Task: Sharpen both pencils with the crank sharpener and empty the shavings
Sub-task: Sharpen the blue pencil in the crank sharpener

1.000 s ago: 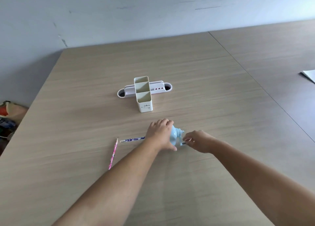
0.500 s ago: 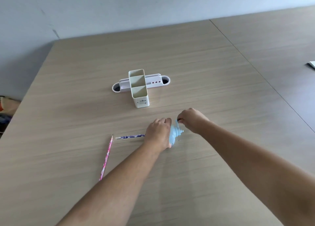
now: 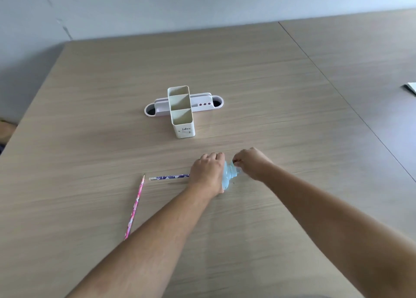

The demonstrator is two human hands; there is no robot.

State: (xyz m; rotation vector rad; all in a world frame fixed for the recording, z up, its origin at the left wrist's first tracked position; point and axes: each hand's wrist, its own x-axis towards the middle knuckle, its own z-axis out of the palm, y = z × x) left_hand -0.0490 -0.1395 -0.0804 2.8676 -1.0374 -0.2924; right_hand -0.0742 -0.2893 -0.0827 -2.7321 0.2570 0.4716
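Cranking looks to be the step in hand: the left hand (image 3: 208, 171) clamps the blue sharpener (image 3: 228, 176) to the table (image 3: 292, 122), the purple pencil (image 3: 168, 177) running out leftward from it (axis left-right), while the right hand (image 3: 249, 161) pinches the crank. The pink pencil (image 3: 135, 206) lies farther left, untouched.

Pink pencil (image 3: 134, 207); blue-patterned pencil (image 3: 169, 177); seemingly pale-blue sharpener (image 3: 228, 175).
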